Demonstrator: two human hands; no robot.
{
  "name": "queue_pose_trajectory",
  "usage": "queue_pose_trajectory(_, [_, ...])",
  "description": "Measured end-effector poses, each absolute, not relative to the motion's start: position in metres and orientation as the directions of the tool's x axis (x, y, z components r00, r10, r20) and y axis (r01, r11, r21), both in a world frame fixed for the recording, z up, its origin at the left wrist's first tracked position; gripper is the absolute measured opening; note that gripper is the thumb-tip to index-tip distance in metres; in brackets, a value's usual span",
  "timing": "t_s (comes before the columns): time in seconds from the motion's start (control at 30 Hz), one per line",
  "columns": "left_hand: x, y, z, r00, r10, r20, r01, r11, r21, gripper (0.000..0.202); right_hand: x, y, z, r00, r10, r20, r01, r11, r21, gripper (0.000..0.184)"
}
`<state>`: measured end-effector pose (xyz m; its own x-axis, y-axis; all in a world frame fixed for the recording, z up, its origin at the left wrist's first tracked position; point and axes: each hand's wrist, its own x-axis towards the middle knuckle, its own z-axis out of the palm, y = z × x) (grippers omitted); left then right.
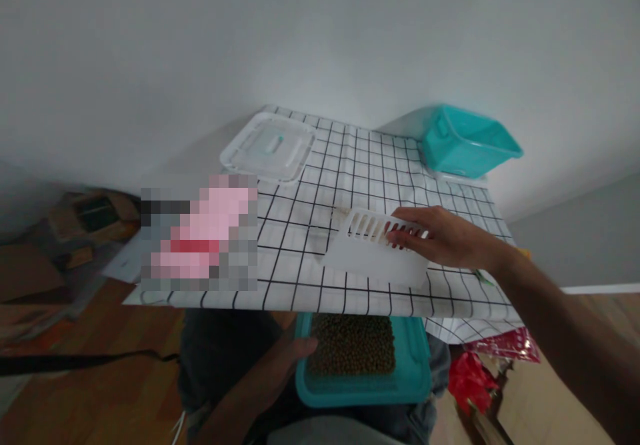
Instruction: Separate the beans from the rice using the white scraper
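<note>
My right hand (435, 235) grips a white plastic scraper (375, 265) by its slotted upper edge. The scraper leans with its broad blade down on the checked tablecloth (295, 278). Below the table's front edge, my left hand (285, 362) is closed on the left rim of a teal container (365, 395) resting on my lap. Its thumb lies over the rim, and the other fingers are hidden underneath. Small round brown-green grains (355, 352) fill part of the container, and its far end is hidden under the table edge.
A clear lid (273, 148) lies at the back left of the table, with a blurred-out pink item (210, 225) nearer me. At the back right stands a teal bin (470, 142). Behind is a white wall (320, 45). A red plastic bag (473, 382) is at lower right.
</note>
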<state>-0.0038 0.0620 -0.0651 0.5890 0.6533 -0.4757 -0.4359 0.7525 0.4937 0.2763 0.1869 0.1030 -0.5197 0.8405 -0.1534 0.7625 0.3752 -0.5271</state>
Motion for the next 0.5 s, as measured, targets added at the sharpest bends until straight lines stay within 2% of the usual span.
queue_pose_trajectory(0.17, [-0.004,0.06,-0.069,0.563,0.628,-0.537,-0.431,0.777,0.458,0.051,0.277,0.204,0.106,-0.466,0.879,-0.103,0.818,0.384,-0.428,0.023])
queue_pose_trajectory(0.37, [-0.004,0.058,-0.068,0.538,0.6,-0.592,-0.411,0.8,0.437,0.059,0.294,0.211,0.123,-0.45,0.89,-0.074,0.8,0.365,-0.476,0.025])
queue_pose_trajectory(0.5, [-0.004,0.059,-0.066,0.526,0.586,-0.617,-0.397,0.81,0.431,0.063,0.311,0.211,0.128,-0.405,0.911,-0.084,0.845,0.337,-0.414,0.029])
